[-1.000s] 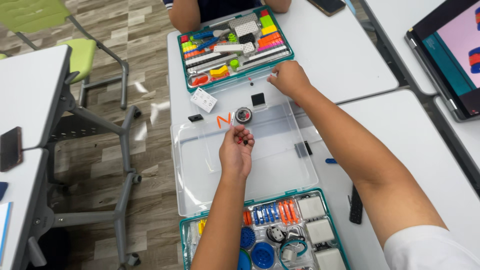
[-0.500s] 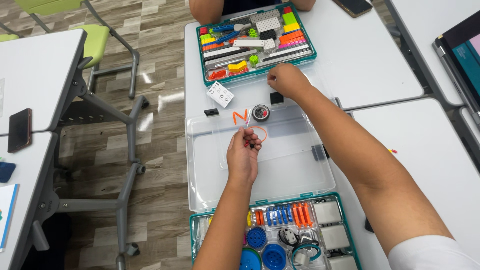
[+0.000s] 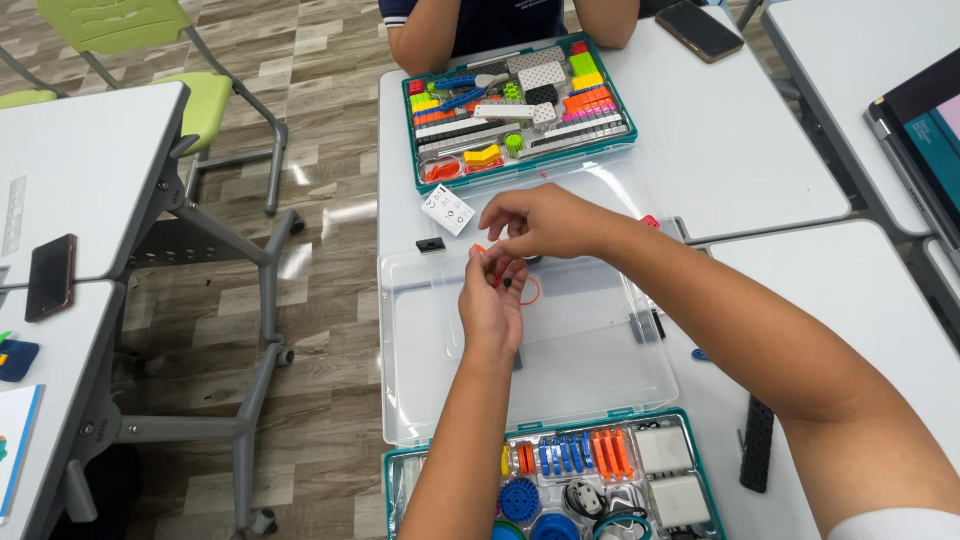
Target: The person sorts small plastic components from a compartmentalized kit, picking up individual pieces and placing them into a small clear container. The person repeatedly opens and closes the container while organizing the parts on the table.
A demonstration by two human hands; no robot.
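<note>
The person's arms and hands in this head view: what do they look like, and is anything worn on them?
Both arms are bare from the upper arm down. The left hand and the right hand wear no gloves, and no watch, bracelet or ring shows on either. The only clothing in view is the edge of a white short sleeve on the right arm, at the bottom right corner of the picture.

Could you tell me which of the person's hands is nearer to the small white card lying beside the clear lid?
The right hand. It hovers just right of the white card, fingertips pointing toward it. The left hand sits lower, over the clear lid, farther from the card.
</note>
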